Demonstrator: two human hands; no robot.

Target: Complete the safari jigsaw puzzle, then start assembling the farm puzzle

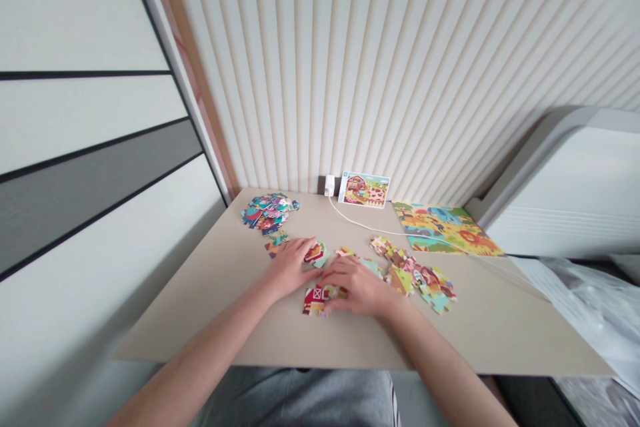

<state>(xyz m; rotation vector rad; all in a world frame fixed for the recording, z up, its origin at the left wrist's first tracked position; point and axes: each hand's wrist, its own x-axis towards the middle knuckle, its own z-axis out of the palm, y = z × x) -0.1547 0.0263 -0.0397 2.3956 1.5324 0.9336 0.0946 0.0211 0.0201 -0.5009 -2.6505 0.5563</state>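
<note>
My left hand rests low over the table, its thumb and fingers apart. Just beside its fingertips lies a red and pale green puzzle piece. My right hand is curled over a small joined group of puzzle pieces with a red barn wall, thumb and fingers around a piece at its right side. That piece is partly covered by the fingers. More pieces show just beyond the right hand. Orange and green pieces peek out past my left hand.
A pile of dark, colourful puzzle pieces sits at the back left. Loose pieces spread to the right. A farm picture card leans at the back by a white charger, whose cable crosses an animal picture sheet.
</note>
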